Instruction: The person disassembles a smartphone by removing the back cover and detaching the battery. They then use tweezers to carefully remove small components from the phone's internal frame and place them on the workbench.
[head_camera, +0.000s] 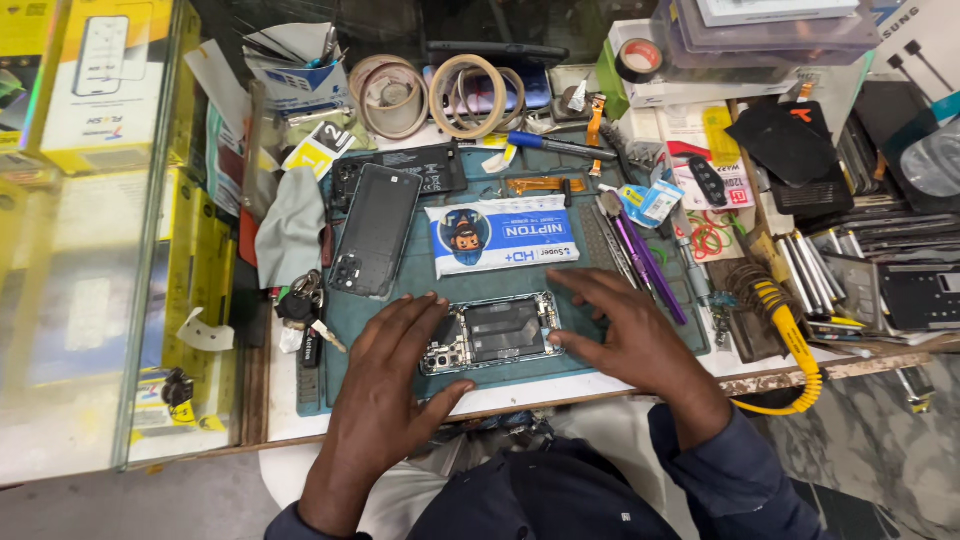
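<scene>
Nearest the camera, the left hand (385, 375) lay flat and spread, fingers relaxed and grasping nothing; its fingertips rested on the left end of the opened phone (492, 332), over the camera corner, with the thumb pointing along the phone's near edge. The right hand (625, 335) was likewise loose and unclenched, its thumb touching the phone's right end while the other fingers fanned out over the green mat (420, 265) just beyond it. The phone lay between the two hands, back removed and innards showing; its long axis ran left to right across the surface, slightly tilted, so each hand met one short end; the left hand covered more of it and seemed the nearer of the two.

Just beyond the phone lay a white and blue pouch (500, 235), parallel to it; left of that, a dark back cover (375, 243) leaned diagonally, well apart from the left hand; a bunch of keys (303, 305) sat at the mat's left edge. To the right, purple tools (645, 260) lay lengthwise beside the right hand's fingertips; a yellow coiled cable (795, 345) curled off the surface edge. Farthest back stood rolls of tape (468, 95) and a blue pen (555, 143).
</scene>
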